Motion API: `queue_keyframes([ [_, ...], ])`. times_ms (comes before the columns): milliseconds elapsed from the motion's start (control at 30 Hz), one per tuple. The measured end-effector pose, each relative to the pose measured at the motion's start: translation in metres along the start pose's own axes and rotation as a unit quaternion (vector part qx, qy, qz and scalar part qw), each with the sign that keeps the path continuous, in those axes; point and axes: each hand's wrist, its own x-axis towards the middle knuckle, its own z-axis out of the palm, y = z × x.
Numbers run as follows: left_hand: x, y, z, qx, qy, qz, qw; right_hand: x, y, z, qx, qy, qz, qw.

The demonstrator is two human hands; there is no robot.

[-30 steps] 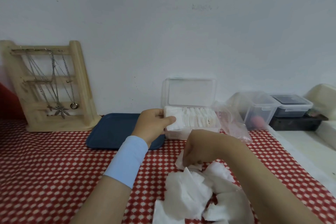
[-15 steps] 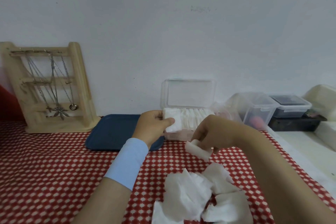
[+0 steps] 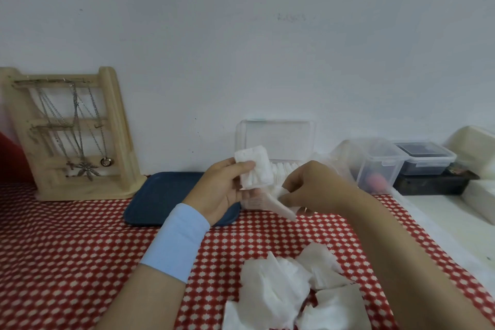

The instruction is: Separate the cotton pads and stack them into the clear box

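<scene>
The clear box (image 3: 276,139) stands against the wall with its lid up, and a row of white cotton pads (image 3: 285,169) shows inside it. My left hand (image 3: 225,190) holds a small stack of cotton pads (image 3: 254,169) upright, just in front of the box. My right hand (image 3: 310,185) pinches one thin cotton pad (image 3: 282,207) that hangs down toward the cloth, close to my left hand. A loose heap of white cotton pads (image 3: 292,289) lies on the red patterned cloth near me.
A dark blue tray (image 3: 160,195) lies left of the box. A wooden stand with necklaces (image 3: 69,136) leans at the far left. Clear and dark lidded containers (image 3: 401,163) and a crumpled plastic bag (image 3: 345,158) sit at the right. A white counter (image 3: 442,217) borders the cloth.
My left hand lifted a stack of pads up from the box end. My right hand picked one pad from the heap and brought it up beside the left hand.
</scene>
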Motion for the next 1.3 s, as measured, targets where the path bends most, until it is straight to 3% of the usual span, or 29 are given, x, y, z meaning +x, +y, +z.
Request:
queue_keyframes([
  [133,-0.006,0.000,0.002,0.099,-0.074,-0.054,0.991,0.002,-0.001,0.001,0.019,0.019,0.014,1.000],
  [300,-0.004,-0.003,-0.004,0.184,-0.020,-0.062,0.981,0.001,0.002,-0.004,0.047,0.023,0.047,0.998],
  [433,-0.004,0.001,-0.009,0.186,-0.011,-0.082,0.979,0.001,0.002,-0.006,0.096,0.027,0.067,0.993],
  [533,-0.002,0.003,-0.008,0.176,0.035,-0.053,0.982,0.004,0.000,-0.008,0.120,0.089,0.054,0.987],
  [600,0.000,0.000,-0.005,0.139,0.058,-0.027,0.988,0.003,-0.002,-0.012,0.197,0.116,0.029,0.973],
  [700,0.000,-0.007,0.002,0.128,0.055,-0.010,0.990,-0.002,-0.010,-0.011,0.304,0.063,0.000,0.951],
  [1067,-0.002,-0.009,0.011,0.031,0.024,-0.039,0.998,0.002,-0.012,0.006,0.232,0.136,0.047,0.962],
  [1300,-0.004,-0.007,0.013,0.043,0.013,-0.025,0.999,0.008,-0.012,0.014,0.207,0.162,0.045,0.964],
])
